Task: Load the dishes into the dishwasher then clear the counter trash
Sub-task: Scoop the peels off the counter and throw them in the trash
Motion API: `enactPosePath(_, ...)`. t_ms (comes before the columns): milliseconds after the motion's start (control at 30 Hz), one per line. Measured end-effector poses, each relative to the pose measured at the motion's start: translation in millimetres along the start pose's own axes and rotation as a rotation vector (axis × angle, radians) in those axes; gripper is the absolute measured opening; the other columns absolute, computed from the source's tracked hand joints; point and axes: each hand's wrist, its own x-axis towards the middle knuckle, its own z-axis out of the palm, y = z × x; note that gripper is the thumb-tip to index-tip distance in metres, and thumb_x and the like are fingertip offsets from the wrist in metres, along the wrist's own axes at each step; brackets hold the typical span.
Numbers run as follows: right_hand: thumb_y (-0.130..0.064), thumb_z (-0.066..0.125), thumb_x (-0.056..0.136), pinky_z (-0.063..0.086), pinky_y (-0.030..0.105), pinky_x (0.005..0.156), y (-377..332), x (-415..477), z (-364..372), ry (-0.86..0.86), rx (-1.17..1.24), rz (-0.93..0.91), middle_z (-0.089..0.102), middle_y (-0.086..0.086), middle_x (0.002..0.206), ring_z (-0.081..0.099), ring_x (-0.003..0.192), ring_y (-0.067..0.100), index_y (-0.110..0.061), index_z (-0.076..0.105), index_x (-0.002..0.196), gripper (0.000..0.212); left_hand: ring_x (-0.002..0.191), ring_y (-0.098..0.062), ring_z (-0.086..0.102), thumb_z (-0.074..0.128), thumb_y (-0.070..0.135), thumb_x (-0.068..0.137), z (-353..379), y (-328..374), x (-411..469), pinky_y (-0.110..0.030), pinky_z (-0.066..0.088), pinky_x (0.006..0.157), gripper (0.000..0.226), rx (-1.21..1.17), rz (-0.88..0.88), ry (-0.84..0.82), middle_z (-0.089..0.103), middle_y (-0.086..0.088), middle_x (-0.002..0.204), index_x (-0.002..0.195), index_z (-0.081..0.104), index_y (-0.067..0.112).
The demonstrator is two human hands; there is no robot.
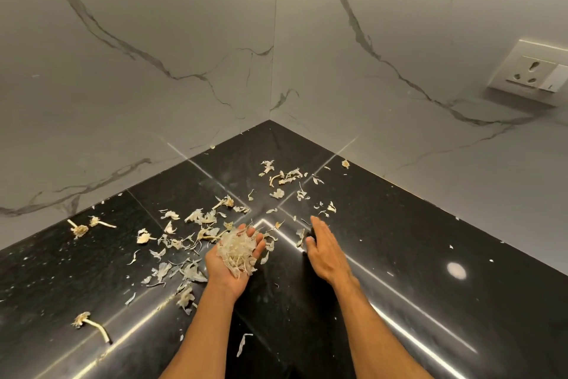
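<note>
The left hand [233, 259] lay palm-up just above the black counter [399, 240], its fingers loosely cupped around a heap of garlic peels [236, 251]. It was held as a bowl, not as a fist, most likely so that more scraps could be swept in without spilling what was already there.

The right hand [322, 248] stood on its edge just beside it, palm turned toward the left hand and fingers pressed together and straight, gripping nothing. Whether its edge touched the stone I could not tell. The flat blade shape suited scraping; a few peels [300, 237] lay between the two hands, right in its path.

Most of the trash was not yet gathered. A thick scatter of peels [172, 268] spread left of the cupped hand toward the counter's left edge, and a looser patch [285, 177] sat further back near the inner corner where the two marble walls [138, 71] met. Dry stalks [92, 328] lay well apart from the rest, one near the front left and two [89, 225] close to the left wall. A socket [534, 76] was set in the right wall (nothing plugged in).

No dishes or dishwasher showed, so I judged the work to be in its trash-clearing part, and only partly done. The peels looked papery and light, and a quick sweep might scatter them.
</note>
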Motion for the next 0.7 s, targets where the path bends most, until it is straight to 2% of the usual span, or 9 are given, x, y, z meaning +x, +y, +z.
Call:
enactPosePath(100,-0.028,0.035,0.103,0.01,0.04,0.123,15,23,-16,0.087,-0.039,0.115,0.004,0.002,0.164,0.005,0.151,0.017,-0.018,0.009,0.156,0.06,0.088,-0.04,0.069,0.024,0.027,0.098,-5,5,6,-0.054,0.055,0.082,0.048,-0.026,0.026,0.02,0.065,-0.023,0.107,0.121,0.057,-0.001)
enactPosePath(233,-0.029,0.034,0.104,0.007,0.044,0.123,27,58,-33,-0.038,-0.059,0.174,-0.007,0.0,0.164,-0.003,0.151,0.02,-0.026,0.005,0.157,0.06,0.09,-0.04,0.068,0.024,0.026,0.098,-3,4,11,-0.054,0.054,0.084,0.048,-0.031,0.051,0.047,0.067,-0.023,0.103,0.12,0.058,-0.001)
enactPosePath(300,-0.03,0.032,0.105,0.007,0.043,0.123,28,73,-34,-0.116,-0.144,0.131,-0.003,0.004,0.164,-0.001,0.151,0.024,-0.026,0.008,0.157,0.057,0.092,-0.04,0.066,0.024,0.026,0.098,0,0,12,-0.054,0.054,0.085,0.048,-0.035,0.067,0.06,0.066,-0.023,0.103,0.119,0.058,-0.001)
enactPosePath(400,-0.029,0.028,0.106,0.006,0.041,0.123,20,84,-26,-0.189,-0.293,0.035,0.006,0.009,0.164,0.003,0.151,0.028,-0.015,0.016,0.156,0.053,0.089,-0.04,0.067,0.026,0.024,0.097,6,-4,12,-0.051,0.056,0.081,0.045,-0.021,0.09,0.079,0.064,-0.023,0.104,0.114,0.06,-0.002)
enactPosePath(467,-0.027,0.027,0.106,0.011,0.043,0.123,10,80,-14,-0.191,-0.28,-0.042,0.012,0.01,0.162,0.008,0.15,0.028,-0.011,0.024,0.152,0.049,0.087,-0.04,0.067,0.027,0.024,0.096,10,-7,14,-0.05,0.056,0.08,0.045,-0.017,0.098,0.089,0.065,-0.022,0.103,0.113,0.06,-0.001)
enactPosePath(533,-0.029,0.027,0.105,0.013,0.044,0.123,1,69,0,-0.207,-0.243,-0.131,0.017,0.003,0.161,0.012,0.15,0.025,-0.013,0.027,0.151,0.048,0.089,-0.039,0.067,0.027,0.025,0.096,11,-10,15,-0.049,0.055,0.084,0.046,-0.011,0.101,0.095,0.065,-0.022,0.103,0.114,0.06,0.0)
enactPosePath(600,-0.03,0.029,0.106,0.01,0.038,0.123,-4,58,8,-0.243,-0.208,-0.189,0.016,-0.002,0.162,0.012,0.15,0.017,-0.019,0.026,0.153,0.049,0.091,-0.039,0.066,0.027,0.026,0.096,12,-12,16,-0.05,0.053,0.09,0.045,-0.009,0.105,0.103,0.066,-0.021,0.103,0.112,0.061,0.001)
enactPosePath(700,-0.03,0.035,0.104,0.023,0.037,0.12,-1,39,3,-0.157,-0.104,-0.222,0.029,-0.006,0.159,0.026,0.146,0.013,-0.026,0.039,0.148,0.044,0.091,-0.04,0.066,0.027,0.025,0.097,15,-14,16,-0.051,0.054,0.086,0.045,-0.021,0.103,0.1,0.065,-0.021,0.104,0.11,0.062,0.001)
